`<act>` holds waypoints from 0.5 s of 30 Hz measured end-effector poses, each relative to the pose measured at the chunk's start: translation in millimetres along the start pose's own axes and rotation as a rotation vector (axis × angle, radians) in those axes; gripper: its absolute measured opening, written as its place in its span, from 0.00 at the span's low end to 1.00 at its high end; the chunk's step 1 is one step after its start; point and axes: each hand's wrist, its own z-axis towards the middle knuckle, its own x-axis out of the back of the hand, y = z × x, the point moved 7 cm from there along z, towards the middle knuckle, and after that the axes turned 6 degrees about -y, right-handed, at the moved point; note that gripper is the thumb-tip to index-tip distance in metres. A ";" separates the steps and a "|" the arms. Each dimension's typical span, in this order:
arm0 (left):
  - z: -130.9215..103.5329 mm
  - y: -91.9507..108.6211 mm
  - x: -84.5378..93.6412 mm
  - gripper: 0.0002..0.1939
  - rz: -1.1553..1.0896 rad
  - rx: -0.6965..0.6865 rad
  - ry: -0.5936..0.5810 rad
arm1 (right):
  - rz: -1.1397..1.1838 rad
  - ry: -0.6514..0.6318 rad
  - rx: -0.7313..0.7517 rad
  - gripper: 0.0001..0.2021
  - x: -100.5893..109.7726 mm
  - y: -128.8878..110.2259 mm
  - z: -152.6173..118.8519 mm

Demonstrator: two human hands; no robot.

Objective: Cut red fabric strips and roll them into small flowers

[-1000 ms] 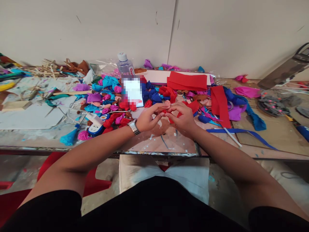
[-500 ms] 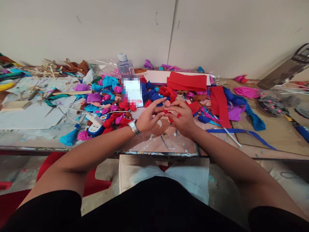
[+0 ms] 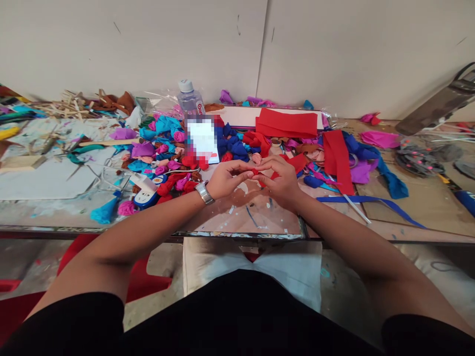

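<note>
Between my two hands is a small piece of red crepe paper (image 3: 255,171), bunched up like a rosette. My left hand (image 3: 228,179), with a metal watch on its wrist, pinches it from the left between thumb and fingers. From the right, the thumb and fingertips of my right hand (image 3: 279,177) close on the same piece. Just beyond the fingertips lies a pale pink paper rose (image 3: 256,158). A folded strip of red crepe paper (image 3: 338,163) lies to the right of my right hand, and a wider red sheet (image 3: 286,123) is behind it.
Heaps of coloured paper roses (image 3: 163,148) cover the table left of my hands. A lit phone (image 3: 203,138) leans before a plastic bottle (image 3: 191,99). A power strip (image 3: 145,198), pliers (image 3: 76,157), a blue ribbon (image 3: 389,205) and a dark bottle (image 3: 430,106) lie around.
My left hand's raised fingers have come down and closed in on the red crepe paper. Both hands stay in nearly the same place.
</note>
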 end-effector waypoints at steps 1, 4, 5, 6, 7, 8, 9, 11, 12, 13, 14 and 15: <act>0.1 -0.3 -0.4 0.20 -0.019 -0.002 0.001 | 0.001 0.002 0.001 0.16 0.0 -0.6 0.1; 0.8 -1.8 -2.7 0.20 -0.099 0.002 -0.021 | -0.011 0.000 -0.013 0.18 -0.3 -1.3 0.6; 1.0 -2.5 -3.6 0.20 -0.129 0.007 -0.033 | -0.013 0.000 -0.016 0.18 -0.2 -1.4 0.7; 1.2 -3.1 -4.4 0.19 -0.156 0.012 -0.044 | -0.015 0.000 -0.018 0.18 -0.1 -1.6 0.7; 1.4 -3.7 -5.1 0.19 -0.180 0.018 -0.054 | -0.016 -0.002 -0.019 0.17 0.0 -1.7 0.7; 1.5 -4.1 -5.5 0.19 -0.199 0.023 -0.060 | -0.017 -0.002 -0.017 0.17 0.1 -1.9 0.6; 1.6 -4.3 -5.7 0.19 -0.214 0.024 -0.062 | -0.017 -0.003 -0.012 0.16 0.3 -2.3 0.6; 1.9 -4.3 -5.5 0.19 -0.225 0.027 -0.062 | -0.019 -0.008 0.004 0.15 0.5 -3.4 0.4; 2.0 -4.5 -4.8 0.18 -0.220 0.030 -0.056 | -0.021 -0.015 0.009 0.14 0.3 -3.7 0.3; 2.2 -4.9 -3.8 0.18 -0.211 0.037 -0.045 | -0.026 -0.028 0.009 0.14 -0.3 -3.9 0.3; 2.4 -5.8 -2.4 0.18 -0.200 0.049 -0.031 | -0.033 -0.043 0.005 0.14 -1.0 -3.8 0.2; 2.5 -7.1 -0.7 0.19 -0.191 0.065 -0.015 | -0.041 -0.055 -0.004 0.15 -1.6 -3.4 0.2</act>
